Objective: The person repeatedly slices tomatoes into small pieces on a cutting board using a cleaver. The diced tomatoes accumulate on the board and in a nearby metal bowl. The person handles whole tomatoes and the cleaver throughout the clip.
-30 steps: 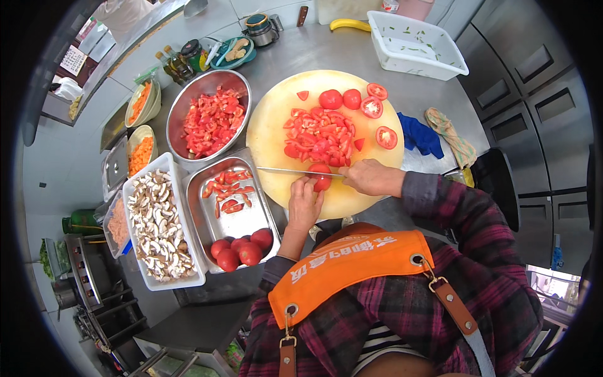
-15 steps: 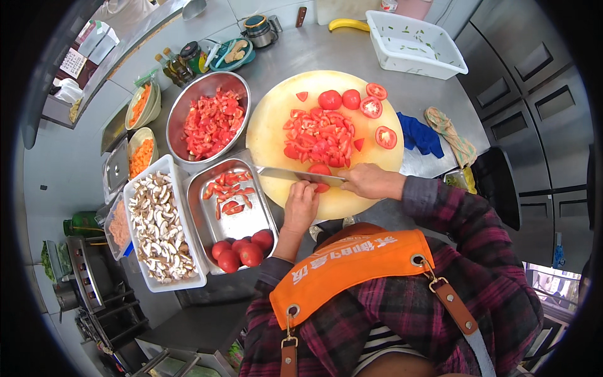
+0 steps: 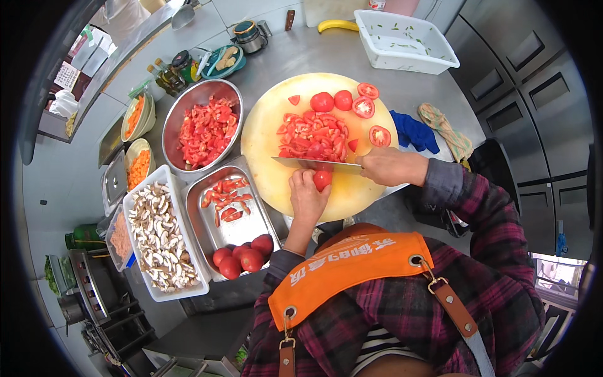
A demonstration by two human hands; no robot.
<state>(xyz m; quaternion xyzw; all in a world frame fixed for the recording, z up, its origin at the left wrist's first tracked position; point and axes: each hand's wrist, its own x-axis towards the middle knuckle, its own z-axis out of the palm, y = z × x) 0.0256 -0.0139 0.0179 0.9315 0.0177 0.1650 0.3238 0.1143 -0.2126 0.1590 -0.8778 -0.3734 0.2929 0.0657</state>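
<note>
Since a second ago, little has shifted: the left hand (image 3: pixel 306 196) has its grip closed on a tomato (image 3: pixel 322 180) at the near edge of the round yellow cutting board (image 3: pixel 270 129), and the right hand (image 3: pixel 387 166) is wrapped around the handle of the knife (image 3: pixel 314 164), blade across the tomato. Bottles (image 3: pixel 171 70) with small labels stand at the desk's (image 3: pixel 282 56) far-left edge.

Four whole tomatoes (image 3: pixel 242 257) in the steel tray (image 3: pixel 207 234), perhaps five; one knife (image 3: pixel 317 164).
</note>
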